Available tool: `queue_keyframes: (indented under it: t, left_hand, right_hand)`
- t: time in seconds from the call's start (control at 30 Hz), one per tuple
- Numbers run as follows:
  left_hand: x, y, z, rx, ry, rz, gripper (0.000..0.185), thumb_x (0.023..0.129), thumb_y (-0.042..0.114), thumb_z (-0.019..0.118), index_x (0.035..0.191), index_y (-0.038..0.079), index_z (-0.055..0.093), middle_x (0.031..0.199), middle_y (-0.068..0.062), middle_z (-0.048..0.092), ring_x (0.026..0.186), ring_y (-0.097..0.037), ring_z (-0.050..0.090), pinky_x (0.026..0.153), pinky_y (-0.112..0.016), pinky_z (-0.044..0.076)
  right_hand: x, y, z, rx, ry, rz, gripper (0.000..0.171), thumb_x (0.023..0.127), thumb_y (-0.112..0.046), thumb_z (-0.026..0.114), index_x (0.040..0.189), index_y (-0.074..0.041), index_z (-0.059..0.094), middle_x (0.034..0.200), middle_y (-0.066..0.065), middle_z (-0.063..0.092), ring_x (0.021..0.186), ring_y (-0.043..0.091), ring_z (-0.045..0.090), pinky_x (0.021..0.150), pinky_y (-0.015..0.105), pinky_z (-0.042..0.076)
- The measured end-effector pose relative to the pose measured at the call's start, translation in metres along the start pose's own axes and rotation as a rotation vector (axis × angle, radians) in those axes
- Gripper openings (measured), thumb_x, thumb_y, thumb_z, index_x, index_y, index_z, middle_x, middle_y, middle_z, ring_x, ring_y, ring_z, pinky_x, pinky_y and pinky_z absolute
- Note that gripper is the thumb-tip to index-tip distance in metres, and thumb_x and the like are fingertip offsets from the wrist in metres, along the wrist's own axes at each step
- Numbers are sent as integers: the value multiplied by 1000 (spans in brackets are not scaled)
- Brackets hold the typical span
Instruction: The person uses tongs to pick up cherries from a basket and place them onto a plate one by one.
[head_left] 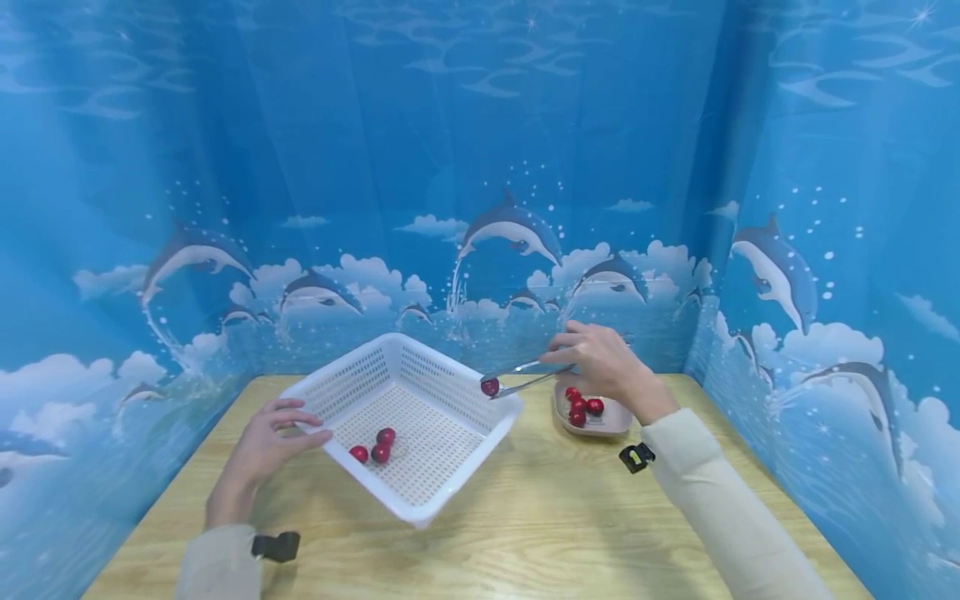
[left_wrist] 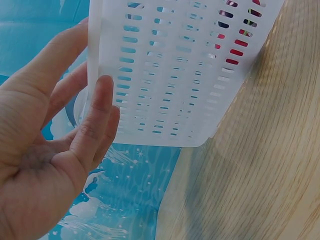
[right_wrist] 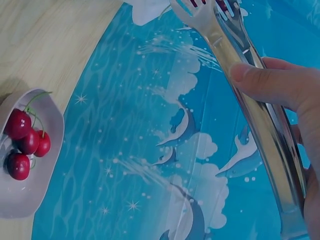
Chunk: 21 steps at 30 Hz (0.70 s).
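My left hand (head_left: 266, 446) grips the left rim of a white perforated plastic basket (head_left: 438, 379), which is tilted over the table. From the left wrist view, fingers lie on both sides of the basket's rim (left_wrist: 95, 55). Three dark red cherries (head_left: 381, 452) have gathered in the basket's left front part. My right hand (head_left: 600, 362) holds metal tongs (head_left: 528, 384), thumb pressed along one arm in the right wrist view. Between the tong tips is one cherry (head_left: 490, 387), right at the basket's right rim.
Just beyond the basket's right side, a small pale dish (head_left: 603, 428) stands on the wooden table (head_left: 525, 533). It holds several red cherries (right_wrist: 29, 142), some with green stems. A blue dolphin-print curtain (head_left: 420, 125) encloses the table at the back and sides.
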<state>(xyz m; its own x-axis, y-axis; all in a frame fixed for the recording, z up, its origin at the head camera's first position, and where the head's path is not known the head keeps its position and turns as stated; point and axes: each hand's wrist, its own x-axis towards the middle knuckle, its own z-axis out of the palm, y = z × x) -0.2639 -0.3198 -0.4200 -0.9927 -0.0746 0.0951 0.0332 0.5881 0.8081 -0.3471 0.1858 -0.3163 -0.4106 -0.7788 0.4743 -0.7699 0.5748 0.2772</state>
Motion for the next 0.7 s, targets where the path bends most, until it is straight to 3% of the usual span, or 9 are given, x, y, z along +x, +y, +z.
queue_keyframes:
  t: [0.43,0.7]
  left_hand:
    - [0,0,0,5,-4,-16,55,84,38,86,115,-5,73,160,-29,34,139,-50,40,109,-66,44]
    - [-1,1,0,7,-7,-11,55,85,40,85,115,-5,73,160,-28,34,138,-50,41,108,-66,44]
  right_hand:
    - [-16,11,-4,-9,13,41,31,77,-22,92,107,-23,82,105,-1,80,88,17,64,63,26,54]
    - [-26,19,-7,-13,19,51,29,77,-23,92,105,-20,83,104,1,80,89,21,67,66,31,58]
